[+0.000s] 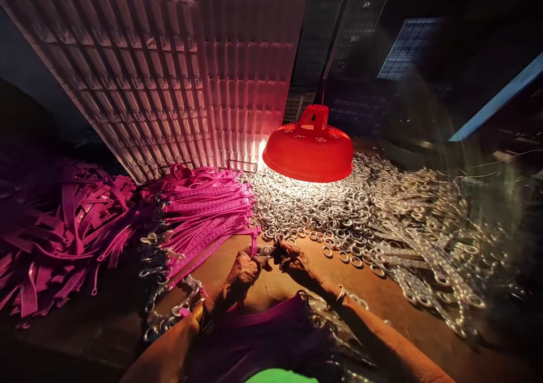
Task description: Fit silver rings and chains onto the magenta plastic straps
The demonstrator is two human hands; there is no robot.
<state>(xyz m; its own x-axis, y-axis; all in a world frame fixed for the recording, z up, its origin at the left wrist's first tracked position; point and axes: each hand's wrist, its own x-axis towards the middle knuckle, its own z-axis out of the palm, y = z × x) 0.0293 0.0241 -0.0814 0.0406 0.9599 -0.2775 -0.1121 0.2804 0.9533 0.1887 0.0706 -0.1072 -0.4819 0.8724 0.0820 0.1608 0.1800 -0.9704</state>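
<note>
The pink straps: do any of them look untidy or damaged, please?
Yes, the left heap looks untidy: it lies tangled at many angles, while the middle straps lie mostly side by side. I see no clear damage, though the left side is dim.

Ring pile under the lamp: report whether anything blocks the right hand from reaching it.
Nothing visible stands between the right hand and the near edge of the ring pile. The lamp hangs farther back, beyond that hand.

Pink strap (254,244) in left fingers (259,262), right fingers (287,252) close by, metal rings (311,205) beyond.
</note>
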